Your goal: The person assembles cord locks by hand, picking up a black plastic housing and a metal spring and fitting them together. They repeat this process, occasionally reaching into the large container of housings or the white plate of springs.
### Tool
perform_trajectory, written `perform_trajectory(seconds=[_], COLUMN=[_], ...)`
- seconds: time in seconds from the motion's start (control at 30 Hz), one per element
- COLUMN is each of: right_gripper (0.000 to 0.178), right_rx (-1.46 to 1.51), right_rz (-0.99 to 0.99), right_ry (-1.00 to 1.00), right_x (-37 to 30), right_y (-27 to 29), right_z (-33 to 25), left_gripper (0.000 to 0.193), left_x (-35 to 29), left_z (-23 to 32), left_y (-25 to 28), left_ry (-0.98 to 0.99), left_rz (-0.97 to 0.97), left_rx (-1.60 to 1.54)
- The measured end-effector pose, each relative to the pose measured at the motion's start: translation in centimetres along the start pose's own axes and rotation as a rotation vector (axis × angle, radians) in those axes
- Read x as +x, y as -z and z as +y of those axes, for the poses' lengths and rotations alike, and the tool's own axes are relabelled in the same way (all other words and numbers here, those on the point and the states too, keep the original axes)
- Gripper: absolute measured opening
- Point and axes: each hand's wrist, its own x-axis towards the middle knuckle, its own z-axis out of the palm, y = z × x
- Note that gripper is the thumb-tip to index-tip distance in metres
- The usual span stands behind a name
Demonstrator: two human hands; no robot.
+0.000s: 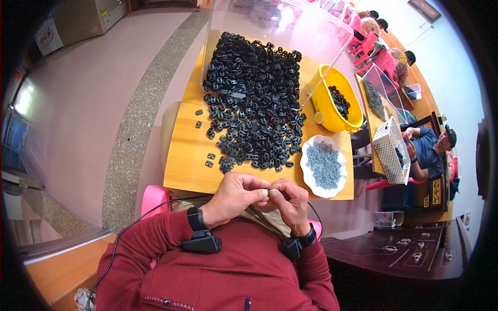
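Just off the table's near edge, my left hand (237,196) and my right hand (290,201) meet fingertip to fingertip. Both are closed in a pinch around something tiny and dark, mostly hidden by the fingers. Beyond them a large heap of small black plastic pieces with two holes (257,114) covers the wooden table (181,155). A few loose black pieces (209,159) lie to the heap's left. Close to my right hand stands a white scalloped dish (306,179) full of small grey, metallic-looking parts (324,166).
A clear plastic bin (207,46) lies behind the heap, its opening toward me. At the back right sits a yellow tub (348,122) with more black pieces. Another person (433,153) works at a table farther right, beside a white perforated basket (386,150). A cable runs near my left arm.
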Motion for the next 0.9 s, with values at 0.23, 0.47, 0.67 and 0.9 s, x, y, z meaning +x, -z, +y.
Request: perform_trajectory(seconds=[0.23,0.47,0.67,0.9], right_gripper=[0.009,0.006,0.005,0.010], right_rx=[0.261,0.254,0.045,-0.367], right_rz=[0.060,0.061,0.196,0.200], right_ry=[-0.184,-0.201,-0.153,-0.040], right_x=[-0.3,-0.3,0.2,0.2], right_y=[-0.2,0.5,1.7,1.6], right_z=[-0.8,-0.3,0.7,1.9], left_gripper=[0.019,0.018,0.017,0.016], left_x=[0.1,0.0,-0.1,-0.7], left_z=[0.6,0.7,1.6,2.6], left_y=[-0.3,0.0,0.4,2.0], left_ry=[-0.036,0.028,0.029,-0.063], left_rz=[-0.007,0.015,0.113,0.199], left_rx=[0.020,-0.035,-0.137,-0.168])
